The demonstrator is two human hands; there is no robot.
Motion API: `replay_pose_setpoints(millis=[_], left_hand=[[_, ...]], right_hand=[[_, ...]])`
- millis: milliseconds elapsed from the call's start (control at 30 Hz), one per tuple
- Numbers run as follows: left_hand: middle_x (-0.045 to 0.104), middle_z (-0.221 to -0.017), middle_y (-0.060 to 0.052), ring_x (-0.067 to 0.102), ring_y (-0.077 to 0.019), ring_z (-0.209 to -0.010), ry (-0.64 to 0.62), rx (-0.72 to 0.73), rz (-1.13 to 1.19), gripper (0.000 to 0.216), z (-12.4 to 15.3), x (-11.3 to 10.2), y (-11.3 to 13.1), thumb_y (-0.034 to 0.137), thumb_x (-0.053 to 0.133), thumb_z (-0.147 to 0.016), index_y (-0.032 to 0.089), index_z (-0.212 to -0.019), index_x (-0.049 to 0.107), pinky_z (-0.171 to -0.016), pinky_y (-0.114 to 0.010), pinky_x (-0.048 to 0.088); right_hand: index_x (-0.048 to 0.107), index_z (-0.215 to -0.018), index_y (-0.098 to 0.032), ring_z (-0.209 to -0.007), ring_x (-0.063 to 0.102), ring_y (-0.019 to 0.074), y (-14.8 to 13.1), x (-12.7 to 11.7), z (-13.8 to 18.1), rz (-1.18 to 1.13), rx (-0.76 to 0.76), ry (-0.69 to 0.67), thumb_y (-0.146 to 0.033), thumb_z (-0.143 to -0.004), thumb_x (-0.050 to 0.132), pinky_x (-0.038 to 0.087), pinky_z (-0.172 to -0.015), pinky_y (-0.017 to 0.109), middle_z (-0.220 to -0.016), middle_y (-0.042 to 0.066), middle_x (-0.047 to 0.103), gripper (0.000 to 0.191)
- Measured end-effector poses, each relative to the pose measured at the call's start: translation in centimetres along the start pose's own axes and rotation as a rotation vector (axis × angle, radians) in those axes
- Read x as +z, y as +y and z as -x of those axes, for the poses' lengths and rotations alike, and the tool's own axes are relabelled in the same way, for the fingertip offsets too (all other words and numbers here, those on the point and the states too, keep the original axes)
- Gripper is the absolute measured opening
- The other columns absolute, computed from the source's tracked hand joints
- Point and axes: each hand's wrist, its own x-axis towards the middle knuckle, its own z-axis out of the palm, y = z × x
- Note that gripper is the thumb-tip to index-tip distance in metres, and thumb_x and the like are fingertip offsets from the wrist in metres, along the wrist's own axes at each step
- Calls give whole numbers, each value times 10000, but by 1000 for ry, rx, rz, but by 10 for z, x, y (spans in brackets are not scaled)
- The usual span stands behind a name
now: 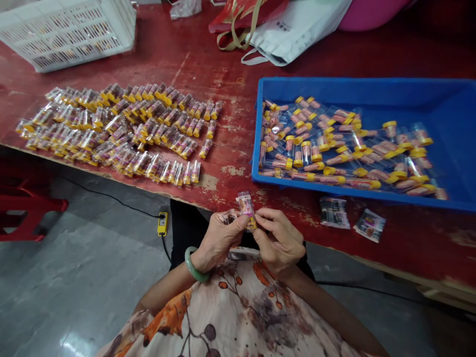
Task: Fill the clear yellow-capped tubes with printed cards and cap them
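Note:
My left hand [219,238], with a green bangle at its wrist, is closed over the table's front edge. Its thumb presses on a small clear tube [246,203] with a printed wrapper and a yellow lower end. Tucked in the same hand are some small printed packets [227,216], partly covered by the fingers. From the other side my right hand [278,238] pinches the tube near its yellow end; its fingertips are partly hidden. Beyond my right hand, a small stack of printed packets [334,212] and a loose printed packet [370,224] lie on the table.
On the red table [234,64], rows of wrapped yellow-ended tubes [122,129] lie to the left. A blue tray [446,99] to the right holds many yellow-capped tubes [342,144] with pink contents. A white basket [70,34] and bags [293,29] stand behind.

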Motion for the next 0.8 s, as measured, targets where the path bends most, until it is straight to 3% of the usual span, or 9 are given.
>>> replay_pose_setpoints(millis=[267, 367, 500, 633, 800], left_hand=[[290, -483, 109, 192, -21, -402, 19, 14, -10, 413, -3, -8, 1, 477, 762, -683, 163, -688, 494, -380, -191, 169], [282, -472, 108, 191, -25, -397, 41, 39, -39, 432, -7, -15, 7, 493, 751, -688, 172, -649, 464, -379, -196, 173], [305, -466, 95, 208, -32, -411, 49, 140, -130, 432, -14, -29, 19, 484, 745, -694, 167, -598, 469, -395, -203, 174], [490, -532, 31, 374, -65, -509, -7, 291, -330, 365, -22, -36, 34, 444, 777, -664, 123, -600, 616, -496, -211, 303], [611, -624, -8, 477, -106, -600, -30, 372, -323, 305, -34, -39, 58, 417, 786, -657, 121, -705, 728, -609, -237, 394]], right_hand=[[675, -955, -212, -769, 632, 169, 8, 13, 6, 18, -33, -30, -25, -762, 557, 534, -636, 298, -902, 57, 642, 294], [651, -996, -203, -760, 625, 165, 11, 10, -2, 4, -39, -162, -43, -763, 566, 528, -609, 278, -930, 71, 642, 295], [619, -1063, -195, -638, 562, 129, 13, 0, -34, -90, 212, -475, -189, -775, 628, 477, -499, 237, -949, 73, 657, 289], [635, -1035, -180, -674, 586, 147, 17, 12, -73, -183, 516, -513, -350, -741, 694, 505, -604, 276, -876, 58, 677, 345], [677, -893, -168, -678, 596, 141, 18, 48, -108, -303, 681, -575, -311, -599, 772, 477, -595, 252, -786, 29, 672, 340]])
